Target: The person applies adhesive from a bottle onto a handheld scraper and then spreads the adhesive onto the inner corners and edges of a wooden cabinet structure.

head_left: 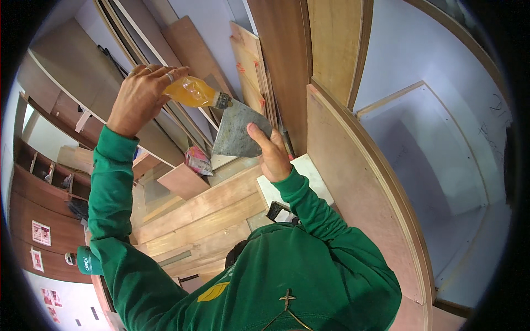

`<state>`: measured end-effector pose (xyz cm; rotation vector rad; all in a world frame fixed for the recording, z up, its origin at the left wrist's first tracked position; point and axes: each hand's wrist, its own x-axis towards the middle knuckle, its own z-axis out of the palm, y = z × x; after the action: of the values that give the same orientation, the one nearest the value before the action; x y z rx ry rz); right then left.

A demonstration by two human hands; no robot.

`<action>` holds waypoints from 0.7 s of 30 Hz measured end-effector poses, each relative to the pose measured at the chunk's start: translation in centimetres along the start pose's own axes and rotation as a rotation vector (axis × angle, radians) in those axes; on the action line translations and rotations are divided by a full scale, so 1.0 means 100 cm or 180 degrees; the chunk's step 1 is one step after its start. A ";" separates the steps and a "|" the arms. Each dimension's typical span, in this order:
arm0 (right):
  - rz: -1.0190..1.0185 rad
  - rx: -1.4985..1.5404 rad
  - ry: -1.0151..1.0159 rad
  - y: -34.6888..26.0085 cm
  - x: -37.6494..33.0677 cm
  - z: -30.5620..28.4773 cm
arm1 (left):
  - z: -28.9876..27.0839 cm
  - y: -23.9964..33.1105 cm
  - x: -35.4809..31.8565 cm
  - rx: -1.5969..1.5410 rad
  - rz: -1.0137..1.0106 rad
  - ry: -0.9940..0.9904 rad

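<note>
Two things are held: the left hand (141, 96) wraps around a tipped orange bottle (193, 92), the right hand (274, 154) pinches a gray plate (237, 132) under its thumb. The bottle's neck (222, 100) seems to touch the plate's upper edge, above wooden boards (204, 207).

Pale wall (406, 52), brown panel (281, 71), leaning boards (245, 60)

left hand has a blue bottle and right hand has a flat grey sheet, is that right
The bottle is not blue but orange-yellow, as the head view shows. The left hand does hold it, and the right hand holds the flat grey sheet.
</note>
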<state>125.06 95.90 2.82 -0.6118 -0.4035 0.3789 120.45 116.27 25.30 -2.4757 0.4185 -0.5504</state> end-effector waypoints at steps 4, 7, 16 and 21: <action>0.0068 -0.0054 0.0001 0.000 -0.006 -0.006 | 0.012 0.012 -0.006 -0.0025 -0.0098 -0.0023; 0.0137 -0.0226 -0.0216 -0.009 -0.012 -0.007 | 0.043 0.018 -0.013 0.0080 0.0057 0.0157; -0.0415 -0.2141 0.0240 -0.171 -0.014 -0.053 | 0.179 0.140 -0.102 -0.5590 -0.1752 0.0104; -0.0380 -0.5536 -0.0130 -0.303 -0.024 -0.124 | 0.206 0.240 -0.122 -0.6998 -0.2472 0.0618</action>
<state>135.57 66.02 11.66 -2.2522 -0.7670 -0.1897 115.39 111.58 -7.88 -4.8173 -0.1681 -0.7701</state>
